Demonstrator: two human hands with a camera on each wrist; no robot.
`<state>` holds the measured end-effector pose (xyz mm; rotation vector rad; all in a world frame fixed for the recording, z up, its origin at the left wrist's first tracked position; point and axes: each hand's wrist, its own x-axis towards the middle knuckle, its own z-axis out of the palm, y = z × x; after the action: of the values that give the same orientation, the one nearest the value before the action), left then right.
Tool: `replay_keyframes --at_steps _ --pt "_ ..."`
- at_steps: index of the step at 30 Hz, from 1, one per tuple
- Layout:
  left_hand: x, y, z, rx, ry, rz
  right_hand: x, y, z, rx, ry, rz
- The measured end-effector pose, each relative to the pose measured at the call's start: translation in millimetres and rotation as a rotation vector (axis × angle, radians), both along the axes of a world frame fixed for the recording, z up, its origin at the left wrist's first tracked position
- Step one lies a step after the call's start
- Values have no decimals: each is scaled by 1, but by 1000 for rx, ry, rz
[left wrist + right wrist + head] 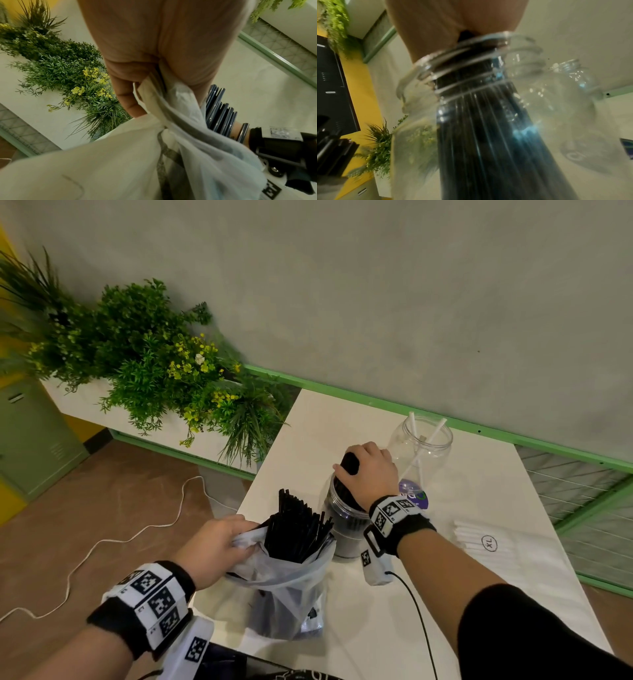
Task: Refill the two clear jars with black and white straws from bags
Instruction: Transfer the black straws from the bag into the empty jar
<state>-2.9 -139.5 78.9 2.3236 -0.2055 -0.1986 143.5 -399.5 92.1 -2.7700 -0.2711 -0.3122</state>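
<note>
On the white table (479, 577) stands a translucent bag (291, 587) full of black straws (298, 529). My left hand (219, 549) grips the bag's gathered rim (163, 102). Just behind it a clear jar (346, 529) holds a bundle of black straws (479, 128). My right hand (370, 470) is curled round the top of that bundle (350, 463), which stands in the jar's mouth (453, 56). A second clear jar (423, 453) farther back holds two white straws (416, 429). A flat pack of white straws (486, 542) marked XL lies at the right.
A planter of green and yellow artificial plants (154, 364) runs along the left, close to the table's far left corner. A green-framed mesh rail (582, 501) borders the table's right side. A white cord (137, 535) trails over the brown floor.
</note>
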Motion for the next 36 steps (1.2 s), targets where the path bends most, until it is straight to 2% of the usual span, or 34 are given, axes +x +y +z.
replay_keyframes --at_steps 5,8,13,17,19,23,25,27,29,31,33,34,36 --pt "3 -1 -3 -1 -32 -7 7 -4 11 167 -237 6" --pt "4 -1 -3 3 -30 -12 13 -14 8 107 -164 -29" --pt "5 1 -8 -9 -35 -15 21 -23 11 117 -99 65" --pt "6 1 -9 -21 -30 -12 22 -23 7 -103 -35 147" --pt "6 2 -8 -34 -27 -15 24 -22 8 -124 -39 141" --pt "6 2 -8 -16 -32 -13 27 -21 11 -17 -71 103" --pt "5 2 -9 -8 -35 -17 26 -20 11 -101 1 111" --pt "4 2 -9 -4 -34 -19 21 -20 15 -172 -19 101" --pt "4 3 -10 -2 -33 -10 5 -20 25 -34 -164 98" --pt "4 4 -10 -4 -26 -5 -23 -22 31 247 -289 148" --pt "3 5 -11 -12 -24 -12 -57 -25 25 449 -189 228" --pt "2 5 -10 -17 -23 -15 -72 -27 19 470 -84 257" --pt "2 5 -10 -35 -15 -10 -92 -31 0 375 127 285"
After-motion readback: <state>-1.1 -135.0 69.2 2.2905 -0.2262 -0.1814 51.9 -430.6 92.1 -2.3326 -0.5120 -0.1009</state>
